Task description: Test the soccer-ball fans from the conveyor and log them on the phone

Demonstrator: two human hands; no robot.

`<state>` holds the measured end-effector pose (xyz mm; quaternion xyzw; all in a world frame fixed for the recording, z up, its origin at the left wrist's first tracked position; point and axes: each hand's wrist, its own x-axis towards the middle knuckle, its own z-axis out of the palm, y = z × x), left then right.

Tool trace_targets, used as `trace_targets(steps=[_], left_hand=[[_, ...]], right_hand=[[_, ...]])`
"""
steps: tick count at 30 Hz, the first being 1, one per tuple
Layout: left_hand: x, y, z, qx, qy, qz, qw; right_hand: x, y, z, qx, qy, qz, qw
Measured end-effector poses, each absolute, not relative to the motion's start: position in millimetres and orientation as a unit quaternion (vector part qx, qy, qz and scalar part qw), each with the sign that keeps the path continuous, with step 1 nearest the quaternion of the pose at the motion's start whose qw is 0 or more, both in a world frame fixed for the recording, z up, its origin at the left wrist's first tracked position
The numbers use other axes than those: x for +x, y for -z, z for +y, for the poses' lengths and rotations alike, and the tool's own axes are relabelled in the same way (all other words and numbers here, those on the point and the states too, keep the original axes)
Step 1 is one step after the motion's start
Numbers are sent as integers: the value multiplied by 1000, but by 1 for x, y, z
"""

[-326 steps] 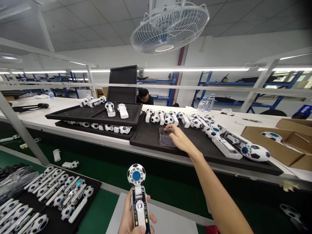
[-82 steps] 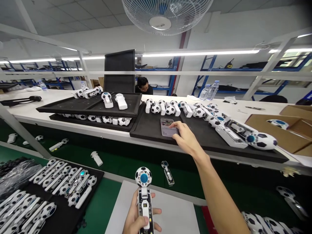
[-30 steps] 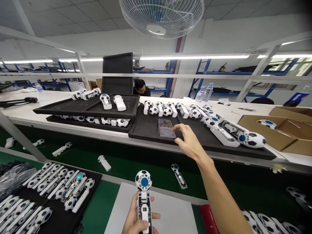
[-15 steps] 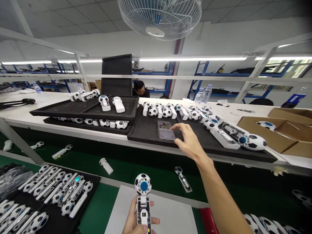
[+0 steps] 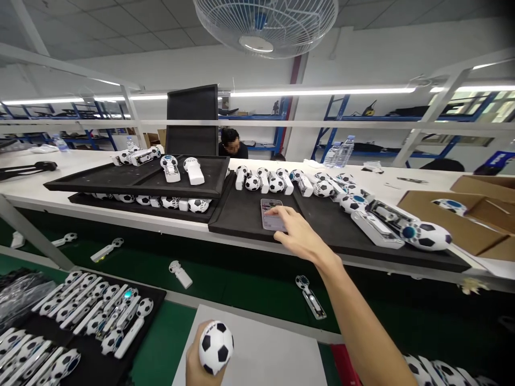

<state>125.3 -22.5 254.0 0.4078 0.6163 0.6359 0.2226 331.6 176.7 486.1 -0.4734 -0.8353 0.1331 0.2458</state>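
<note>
My left hand (image 5: 201, 354) is low in the middle, its fingers wrapped round a soccer-ball-headed handheld device (image 5: 216, 347). The black-and-white ball end faces me and hides the handle. Farther up, my right hand (image 5: 295, 228) reaches over a smartphone (image 5: 270, 221) lying on a black tray (image 5: 241, 220). Its index finger is stretched out over the lit screen, the thumb apart at the phone's lower right; nothing is gripped. Whether the fingertip presses the glass I cannot tell. Similar ball-headed devices (image 5: 277, 184) line the back of the tray.
A stacked black tray (image 5: 132, 179) holds more devices at left. Cardboard boxes (image 5: 438, 214) and open-cased devices (image 5: 378, 228) are on the right. Below left, filled trays (image 5: 159, 308) sit beside a white board (image 5: 265, 343). A person (image 5: 231, 145) is across the bench; a caged fan (image 5: 265, 27) hangs overhead.
My left hand has turned the device, so its electronics no longer show and the plain ball side faces me. My right hand has shifted left, its index finger now over the phone screen.
</note>
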Motion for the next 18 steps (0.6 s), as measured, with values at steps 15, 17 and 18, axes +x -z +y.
trace_targets(steps=[15, 17, 18], left_hand=[[128, -263, -33, 239, -560, 591, 529], [139, -257, -40, 208, -522, 559, 610], [144, -255, -42, 187, -511, 559, 626]], right_hand=[[348, -471, 169, -426, -123, -805, 393], [348, -471, 169, -423, -124, -811, 384], [348, -471, 169, -424, -125, -815, 375]])
